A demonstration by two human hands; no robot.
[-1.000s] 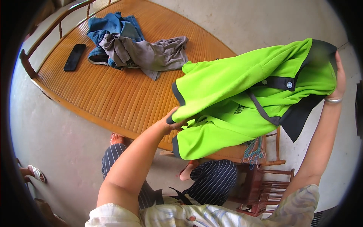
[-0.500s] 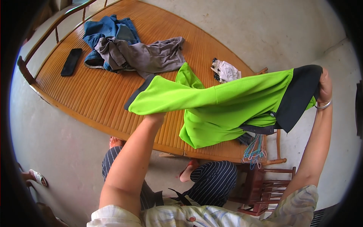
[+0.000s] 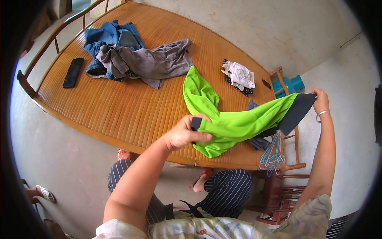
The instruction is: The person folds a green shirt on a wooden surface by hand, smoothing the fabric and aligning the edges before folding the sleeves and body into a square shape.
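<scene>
A bright green polo shirt [image 3: 238, 123] with dark trim is stretched between my two hands above the slatted bamboo bed [image 3: 131, 119]. My left hand [image 3: 186, 133] is closed around one dark-cuffed sleeve end, near the front edge. At the far right, my right hand [image 3: 320, 101] pinches the wide dark collar and pulls it outward. Part of the green cloth, with a pointed corner, lies on the slats beyond my left hand. A grey shirt [image 3: 153, 63] rests crumpled just past that corner, partly over blue jeans [image 3: 113, 36].
A black phone [image 3: 73, 73] lies on the left. Folded white and dotted clothes [image 3: 240, 75] sit toward the back. Thin hangers [image 3: 272, 153] hang at the right end, by a dark cloth [image 3: 258, 142]. A red wooden chair [image 3: 274, 199] and a teal gas cylinder [image 3: 294, 84] stand beyond.
My left hand has come from beneath the sleeve to grip its cuff on top, moving right. My right hand has lowered and moved left with the collar, so the shirt is less spread.
</scene>
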